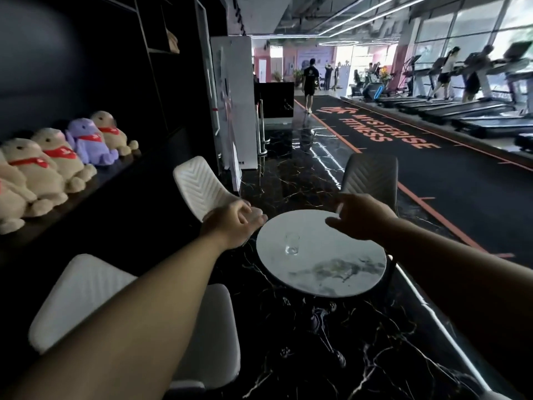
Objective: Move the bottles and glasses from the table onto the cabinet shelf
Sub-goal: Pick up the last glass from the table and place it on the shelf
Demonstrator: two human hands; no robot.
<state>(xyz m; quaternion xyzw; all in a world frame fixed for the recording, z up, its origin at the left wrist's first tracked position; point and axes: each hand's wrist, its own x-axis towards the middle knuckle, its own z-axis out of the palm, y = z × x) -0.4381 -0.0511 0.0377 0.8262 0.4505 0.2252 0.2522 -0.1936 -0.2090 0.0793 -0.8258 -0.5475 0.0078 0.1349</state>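
Note:
A single clear drinking glass (292, 243) stands upright on the round white marble table (340, 272), left of its middle. My left hand (235, 222) hovers just off the table's left rim, fingers loosely curled, holding nothing. My right hand (360, 217) hangs over the table's far right part, fingers spread and pointing left toward the glass, also holding nothing. The dark cabinet shelf (95, 192) runs along the left side. No bottle is in view.
Several plush toys (49, 166) sit in a row on the dark shelf. A white chair (202, 186) stands behind the table on the left, a grey chair (370, 174) behind it on the right, another white chair (86, 295) near me. People walk and use treadmills farther back.

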